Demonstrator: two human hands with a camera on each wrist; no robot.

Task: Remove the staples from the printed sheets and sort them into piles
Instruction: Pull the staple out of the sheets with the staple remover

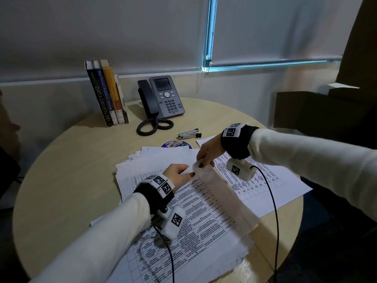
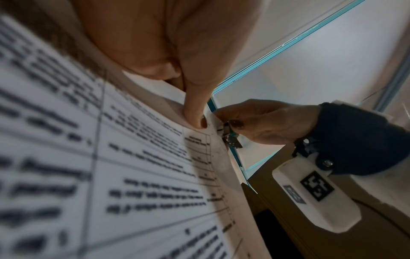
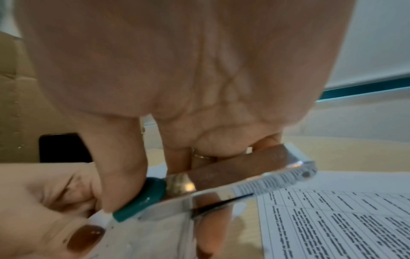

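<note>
Table point(image 1: 67, 160) round and pale, carrying books point(image 1: 106, 92), a phone point(image 1: 163, 97) and a stapler point(image 1: 189, 133) at the back; spread across the front, printed sheets point(image 1: 204, 211) in overlapping heaps, one loose pile point(image 1: 265, 180) lying to the right; both hands meet above them at a lifted corner of one set; left hand point(image 1: 179, 172) pinches that corner between thumb and finger; right hand point(image 1: 208, 152) grips a teal-handled staple remover point(image 3: 142, 199), its metal tip at the paper's edge; the staple itself is too small to make out; the risk, I judge, is tearing; a hard pull or a slack pinch could rip the corner, or flick the staple off among the sheets.
</note>
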